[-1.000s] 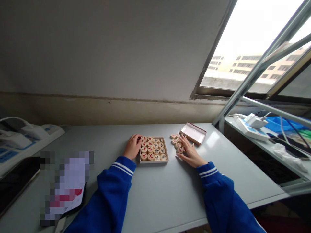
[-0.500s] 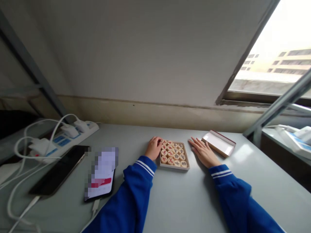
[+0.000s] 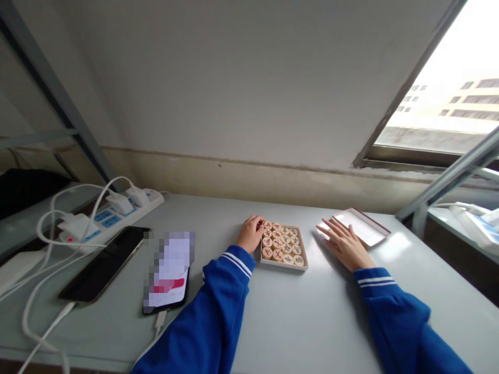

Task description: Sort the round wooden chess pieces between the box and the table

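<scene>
A shallow open box [image 3: 286,266] on the desk holds rows of round wooden Chinese chess pieces [image 3: 277,242], red characters on the left and dark ones on the right. My left hand [image 3: 250,234] is at the box's left side, its fingers curled onto the far left corner. To the right of the box, my right hand [image 3: 345,244] is spread over the desk with nothing in it. Just beyond that hand lies the box lid [image 3: 364,224], white inside up, its near left part hidden by my fingers.
Two phones, a dark one [image 3: 105,265] and a lit one [image 3: 169,272], lie at the left on charging cables. Behind them sits a white power strip [image 3: 156,200] with plugged-in chargers. A wall runs along the back, and a metal bed post [image 3: 440,179] stands at the right.
My right hand has shifted right toward the lid, its fingers lifting and spreading. My left hand stays at the box's corner. The whole view has turned slightly.
</scene>
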Motion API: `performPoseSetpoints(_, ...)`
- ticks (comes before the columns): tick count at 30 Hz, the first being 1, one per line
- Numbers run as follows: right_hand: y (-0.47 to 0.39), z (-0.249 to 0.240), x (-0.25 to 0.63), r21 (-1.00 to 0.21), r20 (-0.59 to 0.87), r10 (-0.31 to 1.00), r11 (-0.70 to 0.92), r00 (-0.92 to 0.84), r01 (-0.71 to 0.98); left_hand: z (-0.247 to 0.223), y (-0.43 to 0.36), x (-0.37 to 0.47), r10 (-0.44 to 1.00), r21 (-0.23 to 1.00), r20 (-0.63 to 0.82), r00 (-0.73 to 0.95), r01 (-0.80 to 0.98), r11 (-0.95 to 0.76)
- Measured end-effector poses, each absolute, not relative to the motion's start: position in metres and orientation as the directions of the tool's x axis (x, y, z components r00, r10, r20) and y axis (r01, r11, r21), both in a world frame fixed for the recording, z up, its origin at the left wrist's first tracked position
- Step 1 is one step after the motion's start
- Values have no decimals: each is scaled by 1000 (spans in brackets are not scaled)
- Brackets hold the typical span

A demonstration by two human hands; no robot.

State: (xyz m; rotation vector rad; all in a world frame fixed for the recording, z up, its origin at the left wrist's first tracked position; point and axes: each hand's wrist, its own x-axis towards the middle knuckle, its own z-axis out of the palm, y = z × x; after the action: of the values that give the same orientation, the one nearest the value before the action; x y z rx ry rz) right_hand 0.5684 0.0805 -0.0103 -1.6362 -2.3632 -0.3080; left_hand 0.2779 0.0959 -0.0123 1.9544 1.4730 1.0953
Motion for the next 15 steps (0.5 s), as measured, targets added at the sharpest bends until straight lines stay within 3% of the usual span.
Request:
performPoseSetpoints(3,70,16,533,39,415,836,377,-358,926,-11,97,277,942,761,307,133,560,-327)
performPoseSetpoints(6,68,30,493,1,330,808,517,-488,856,-11,98,276,941,764,301,153,553,-334)
performPoseSetpoints(10,74,22,460,-80,286,799,571,-530,817,-10,98,277,937,761,311,159,549,-346)
performPoseSetpoints(15,81,11,457,-174,356,801,563,-482,808,-11,98,277,940,759,306,153,557,-338)
